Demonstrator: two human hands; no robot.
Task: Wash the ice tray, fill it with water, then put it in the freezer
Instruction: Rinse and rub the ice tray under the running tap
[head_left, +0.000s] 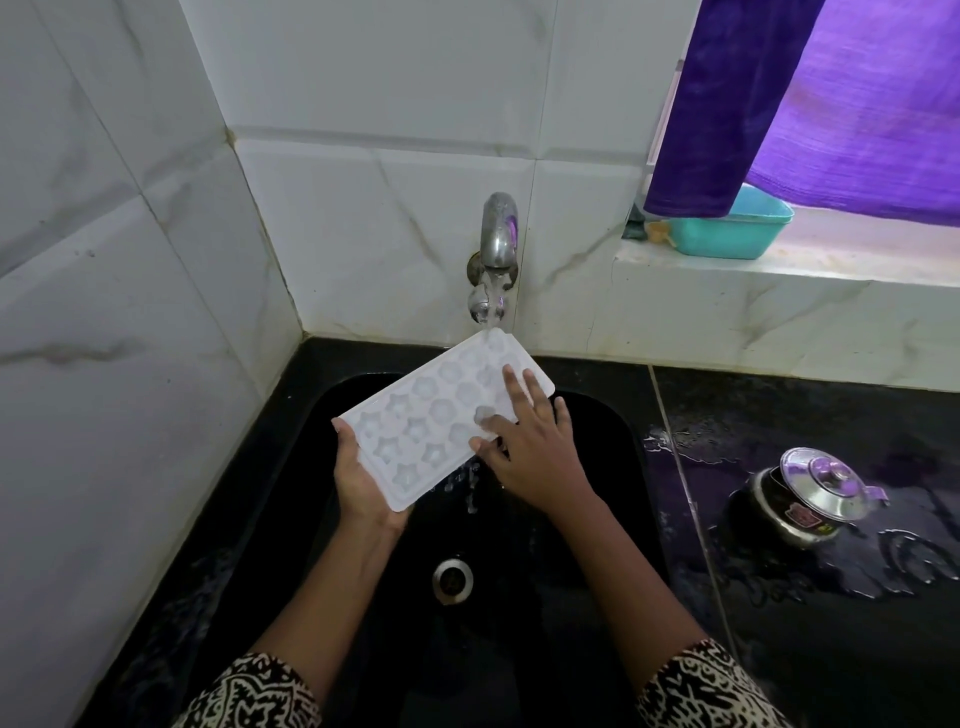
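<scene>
Patterned sleeves (249, 691) showed at both forearms, over the black sink (615, 447). Left hand (363, 483) grasped the near end of the white ice tray (431, 415), thumb on its edge. Right hand (535, 447) lay released, fingers straight and spread on the tray's right side. Tray was held above the basin, its far corner under the running tap (500, 234); water fell from its right edge. Lidded steel pot (810, 493) stood on the wet bench (779, 649), right of the sink.

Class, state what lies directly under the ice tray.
Under the ice tray is the black sink, with water dripping off its edge. The left hand grips its near end; the fingers beneath are hidden.
</scene>
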